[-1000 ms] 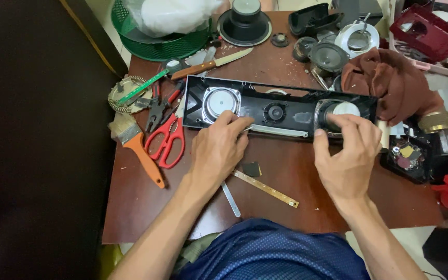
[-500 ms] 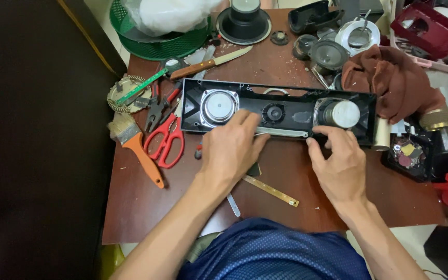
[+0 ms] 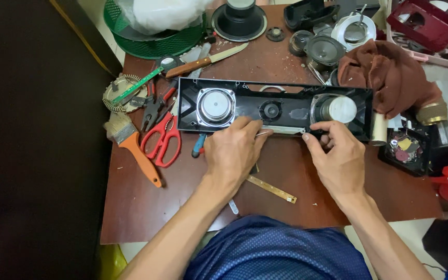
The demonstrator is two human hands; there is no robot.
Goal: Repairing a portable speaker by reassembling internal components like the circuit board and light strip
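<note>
Black speaker panel (image 3: 286, 106) lies flat mid-table, both hands at its near edge.
Red scissors (image 3: 160, 140) lie left of it; left hand (image 3: 234, 150) curled, fingertips pressing a thin metal strip (image 3: 281, 129) at the panel; right hand (image 3: 338, 155) pinches the panel edge under the right speaker (image 3: 338, 109); brown cloth (image 3: 385, 75) lies far right.

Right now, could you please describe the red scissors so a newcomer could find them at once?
Start at the long black speaker panel on the brown table. Just off its left end lie the red scissors, beside an orange-handled brush; they alone have looped red handles.
</note>
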